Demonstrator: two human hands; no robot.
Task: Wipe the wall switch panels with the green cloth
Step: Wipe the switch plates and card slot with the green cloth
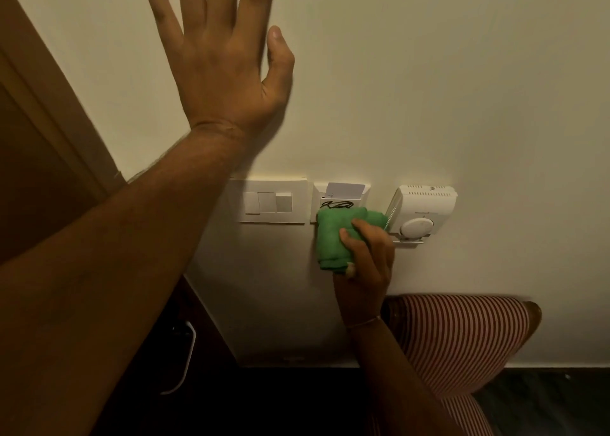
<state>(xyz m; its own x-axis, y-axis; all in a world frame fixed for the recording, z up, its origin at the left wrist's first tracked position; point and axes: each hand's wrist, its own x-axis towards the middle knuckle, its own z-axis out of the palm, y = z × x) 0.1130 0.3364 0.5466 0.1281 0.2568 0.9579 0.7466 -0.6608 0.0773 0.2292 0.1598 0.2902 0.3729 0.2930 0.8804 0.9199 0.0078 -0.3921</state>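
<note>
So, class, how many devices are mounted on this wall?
3, in a row: the rocker switch panel leftmost, the key-card holder in the middle, partly behind the green cloth, and the thermostat rightmost.

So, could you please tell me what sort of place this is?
Probably a hotel room entrance: a key card sits in a wall card holder beside a switch panel and a thermostat, with a wooden door frame alongside.

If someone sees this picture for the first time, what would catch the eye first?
Probably the left hand, spread flat on the bare wall at upper left. Next the green cloth, bunched in the right hand and pressed on the key card holder, between the switch panel and the thermostat.
</note>
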